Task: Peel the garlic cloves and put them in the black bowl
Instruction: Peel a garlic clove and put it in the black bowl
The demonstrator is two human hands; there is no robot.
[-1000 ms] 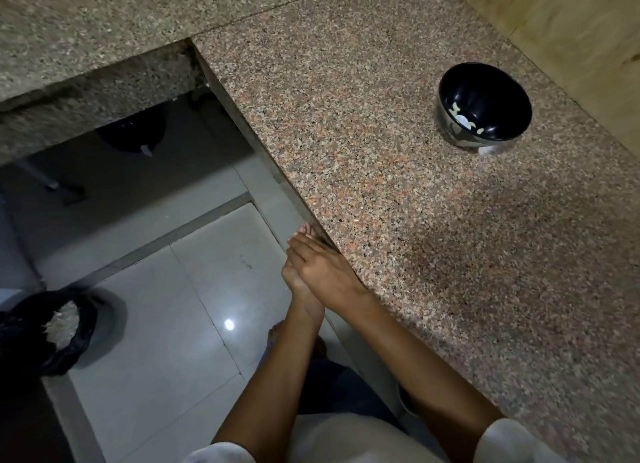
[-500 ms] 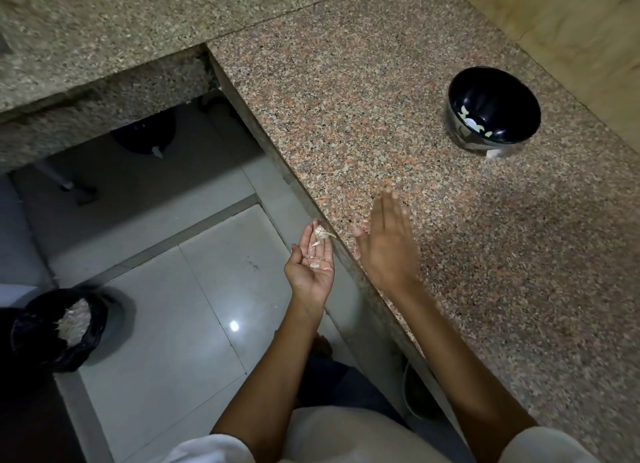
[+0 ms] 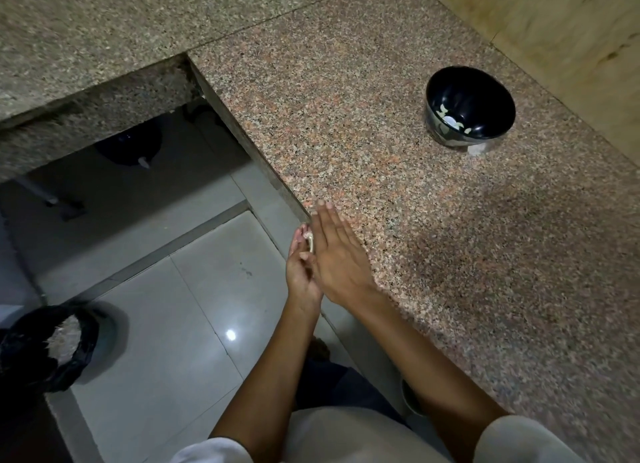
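- My left hand (image 3: 301,268) lies palm-up just off the granite counter (image 3: 415,237) edge. Its fingers are loosely cupped, not clenched, cradling pale garlic scraps (image 3: 309,239); I cannot tell whether they are skin or clove.
- My right hand (image 3: 337,258) is flat, fingers straight and together, its edge against the left palm, grasping nothing.
- Risk: the scraps sit unpinched above the floor tiles (image 3: 173,324), so a brisk brush could flick them down, missing the bin.
- Risk: a clove hidden among the skins would be lost with them.
- The black bowl (image 3: 485,98), well apart on the counter, holds a few peeled cloves (image 3: 449,120).
- The black-bagged bin (image 3: 20,355), on the floor far left, holds pale peelings (image 3: 60,338).
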